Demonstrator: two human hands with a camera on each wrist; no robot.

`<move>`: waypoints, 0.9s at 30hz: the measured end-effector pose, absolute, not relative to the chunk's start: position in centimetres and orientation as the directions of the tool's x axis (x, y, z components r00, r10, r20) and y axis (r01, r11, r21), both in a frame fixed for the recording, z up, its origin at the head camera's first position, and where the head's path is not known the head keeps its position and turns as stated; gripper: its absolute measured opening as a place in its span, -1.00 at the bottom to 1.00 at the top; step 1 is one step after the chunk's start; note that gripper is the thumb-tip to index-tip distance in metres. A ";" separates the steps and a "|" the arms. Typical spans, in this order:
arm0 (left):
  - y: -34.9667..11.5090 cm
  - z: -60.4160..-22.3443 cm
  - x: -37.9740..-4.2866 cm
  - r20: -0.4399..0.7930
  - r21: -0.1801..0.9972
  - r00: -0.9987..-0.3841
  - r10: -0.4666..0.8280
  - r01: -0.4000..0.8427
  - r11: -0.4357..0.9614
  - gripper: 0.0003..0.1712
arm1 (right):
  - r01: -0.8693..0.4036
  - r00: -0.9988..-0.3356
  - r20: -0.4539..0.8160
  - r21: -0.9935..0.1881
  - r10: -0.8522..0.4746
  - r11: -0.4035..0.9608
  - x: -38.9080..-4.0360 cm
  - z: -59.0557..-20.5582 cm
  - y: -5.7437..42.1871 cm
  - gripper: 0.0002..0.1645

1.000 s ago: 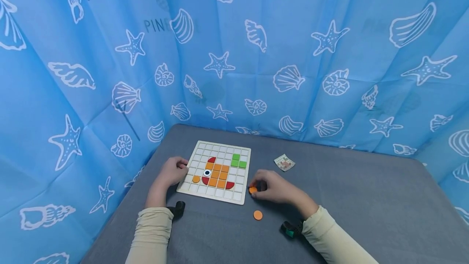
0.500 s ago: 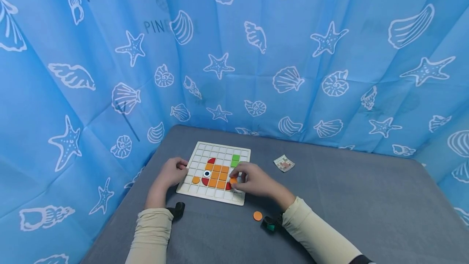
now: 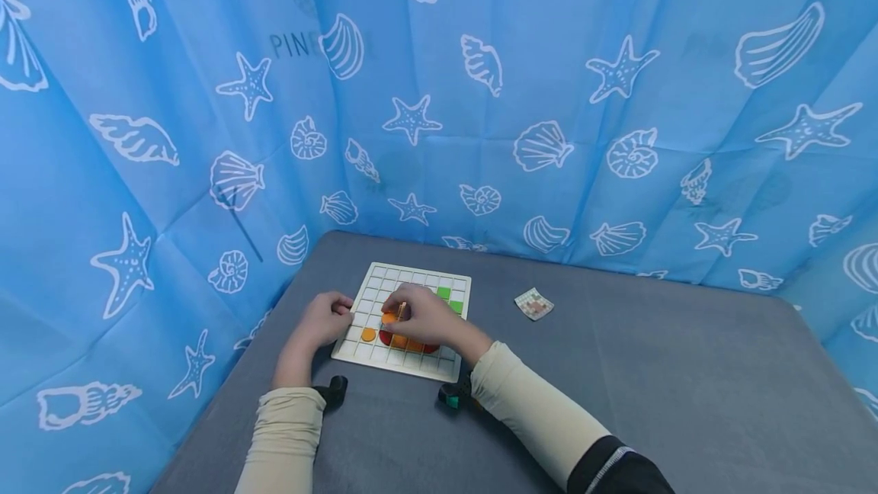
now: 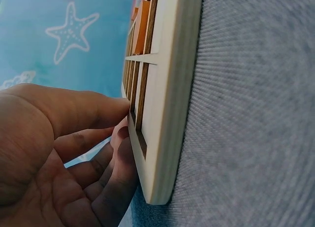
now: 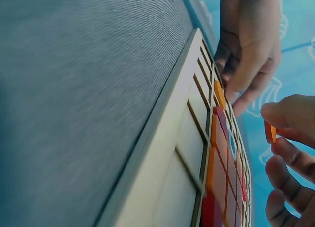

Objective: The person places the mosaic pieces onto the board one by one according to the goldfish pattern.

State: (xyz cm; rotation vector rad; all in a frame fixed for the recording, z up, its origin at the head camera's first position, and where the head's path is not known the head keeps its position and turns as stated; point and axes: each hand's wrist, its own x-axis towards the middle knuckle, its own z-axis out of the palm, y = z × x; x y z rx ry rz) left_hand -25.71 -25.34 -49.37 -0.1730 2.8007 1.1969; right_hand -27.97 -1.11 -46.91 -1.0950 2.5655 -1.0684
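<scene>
A white grid board [image 3: 418, 366] lies on the grey table. My left hand [image 3: 328, 320] grips its left edge, and in the left wrist view the thumb [image 4: 93, 109] presses on the rim with fingers curled beside it. Over the board, my right hand [image 3: 428, 319] pinches an orange disc [image 5: 269, 132] between thumb and fingertips, held above the surface. Under that hand, orange square tiles [image 5: 220, 170] and red rounded pieces [image 3: 386, 338] sit in the grid, partly hidden. An orange disc [image 3: 368, 335] lies in a cell near the left edge. Green tiles [image 3: 443, 293] sit at the upper right.
A small pattern card [image 3: 533, 304] lies on the grey table [image 3: 658, 372], right of the board. A blue shell-print curtain [image 3: 480, 113] hangs behind the table and along its left side. Black wrist cameras [image 3: 449, 396] sit by both sleeves.
My right hand has carried the orange disc from beside the board leftward over it. The loose disc on the table is now mostly covered by my right forearm. My left hand stays put.
</scene>
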 end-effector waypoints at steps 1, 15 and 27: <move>-25.3 -49.4 -25.7 -0.128 0.714 -0.989 -0.067 -0.139 0.687 -0.66 | -0.570 -0.725 0.124 -0.660 -0.678 0.489 -28.2 -46.9 -1.6 -0.74; -25.7 -49.3 -25.8 -0.113 0.707 -0.993 -0.041 -0.109 0.699 -0.66 | -0.589 -0.722 0.060 -0.575 -0.689 0.568 -29.7 -47.0 -6.0 -0.78; -25.7 -49.6 -25.9 -0.100 0.701 -0.994 -0.037 -0.096 0.706 -0.63 | -0.570 -0.723 0.026 -0.589 -0.691 0.573 -30.2 -47.8 -7.2 -0.73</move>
